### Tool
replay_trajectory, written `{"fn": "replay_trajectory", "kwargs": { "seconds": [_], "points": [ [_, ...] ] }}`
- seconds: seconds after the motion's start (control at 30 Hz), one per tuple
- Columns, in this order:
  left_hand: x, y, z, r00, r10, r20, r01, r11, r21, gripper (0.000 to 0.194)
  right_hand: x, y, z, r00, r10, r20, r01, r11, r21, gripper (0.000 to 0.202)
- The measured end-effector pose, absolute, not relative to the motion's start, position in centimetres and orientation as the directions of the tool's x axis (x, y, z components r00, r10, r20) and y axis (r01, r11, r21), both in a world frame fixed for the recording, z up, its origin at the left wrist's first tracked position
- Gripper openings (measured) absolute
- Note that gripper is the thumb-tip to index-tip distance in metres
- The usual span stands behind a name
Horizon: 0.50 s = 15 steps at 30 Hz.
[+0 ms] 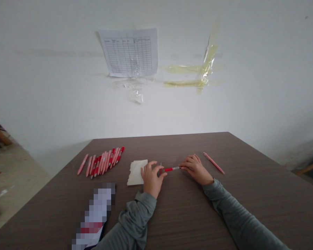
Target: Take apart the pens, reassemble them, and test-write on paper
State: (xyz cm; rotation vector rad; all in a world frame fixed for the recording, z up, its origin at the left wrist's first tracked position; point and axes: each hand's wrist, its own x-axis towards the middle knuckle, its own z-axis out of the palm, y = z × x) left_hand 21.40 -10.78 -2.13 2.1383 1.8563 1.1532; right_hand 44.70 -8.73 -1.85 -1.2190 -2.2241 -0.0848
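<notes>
A red pen (169, 169) with a clear section lies level between my two hands, a little above or on the tabletop; I cannot tell which. My left hand (152, 177) pinches its red end between thumb and forefinger, and a thin upright bit shows by that fingertip, too small to name. The fingers of my right hand (197, 170) close on the clear end. Beside my left hand, partly behind it, lies a torn piece of white paper (136, 173). A single pink pen (214, 163) rests to the right of my right hand.
On the left of the dark wooden table (182, 215) lies a row of several pink and red pens (101, 163). A blurred-out flat object (96, 211) is nearer me. Behind the table rises a white wall (187, 114) with a taped printed sheet (130, 52).
</notes>
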Motion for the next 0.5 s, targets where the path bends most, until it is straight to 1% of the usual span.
{"fn": "replay_trajectory", "kwargs": {
  "seconds": [0.17, 0.5],
  "points": [
    [21.40, -10.77, -2.20, -0.017, 0.889, 0.458, 0.815, -0.253, 0.521, 0.015, 44.73, -8.71, -1.81, -0.387, 0.740, 0.550, 0.778, 0.582, -0.236, 0.018],
    [21.52, -10.85, -1.79, -0.012, 0.888, 0.459, 0.821, -0.253, 0.511, 0.007, 44.74, -8.71, -1.79, -0.407, 0.734, 0.544, 0.751, 0.608, -0.258, 0.021]
  ]
}}
